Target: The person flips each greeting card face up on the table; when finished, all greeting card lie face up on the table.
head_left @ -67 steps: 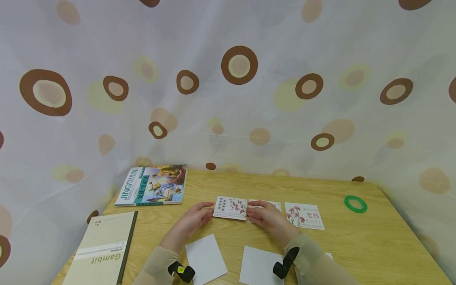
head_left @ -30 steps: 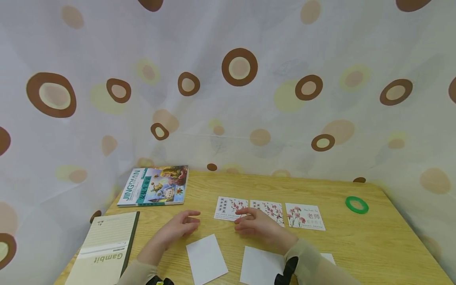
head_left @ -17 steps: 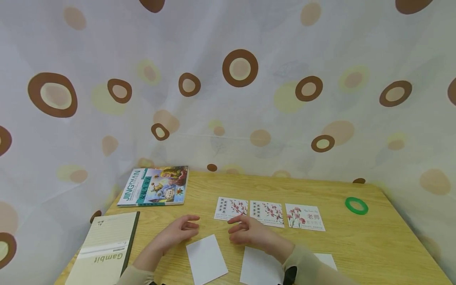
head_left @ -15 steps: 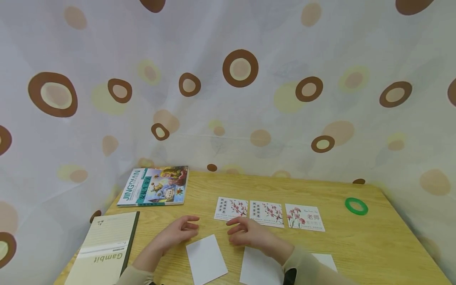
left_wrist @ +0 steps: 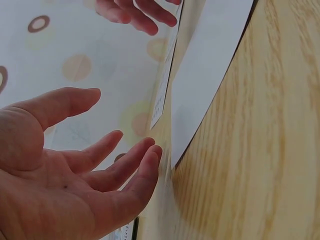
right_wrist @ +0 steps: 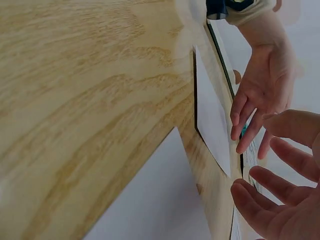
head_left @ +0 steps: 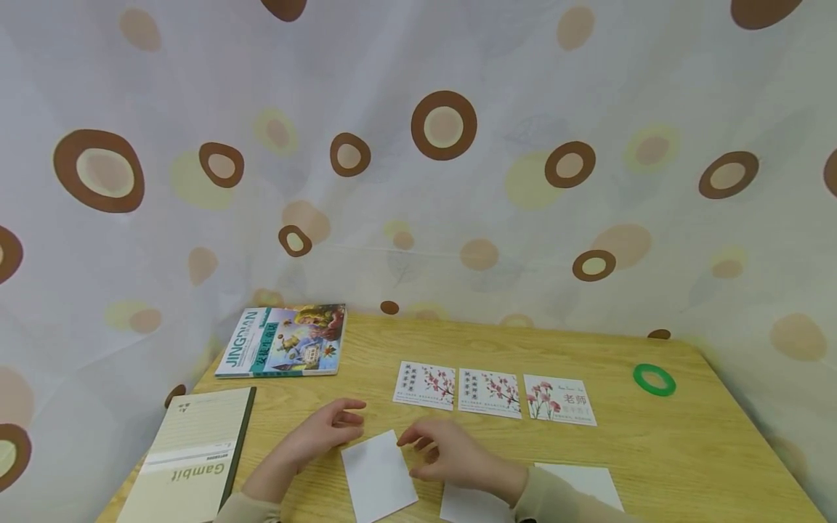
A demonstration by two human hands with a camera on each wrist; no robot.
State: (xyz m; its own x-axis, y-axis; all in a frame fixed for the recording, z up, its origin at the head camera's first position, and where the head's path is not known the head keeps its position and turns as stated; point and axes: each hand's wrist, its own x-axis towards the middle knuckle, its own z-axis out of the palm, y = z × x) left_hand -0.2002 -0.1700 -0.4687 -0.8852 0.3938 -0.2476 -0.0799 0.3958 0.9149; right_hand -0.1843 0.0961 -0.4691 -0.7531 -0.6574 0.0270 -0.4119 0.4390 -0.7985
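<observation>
In the head view my left hand [head_left: 325, 430] hovers left of a blank white card [head_left: 379, 476], its fingers relaxed and holding nothing. My right hand [head_left: 451, 454] is just right of that card, fingers loosely bent and apart from each other. Partly under the right hand and wrist lies a second white card [head_left: 474, 505]; a third white card [head_left: 582, 483] sits farther right. Behind the hands, a row is formed by two blossom-printed cards, the left one [head_left: 424, 385] and the middle one [head_left: 490, 393], and a card with pink carnations [head_left: 559, 399]. Both palms look empty in the wrist views.
A green tape roll [head_left: 654, 380] lies at the right of the wooden table [head_left: 686, 450]. A storybook [head_left: 284, 341] rests at the back left, with a notebook [head_left: 189, 454] in front of it. A patterned curtain [head_left: 418, 203] hangs behind the table.
The right hand has let go of the left printed card and come back toward the near white card. The left hand has drawn back leftward. The left and middle printed cards now lie uncovered.
</observation>
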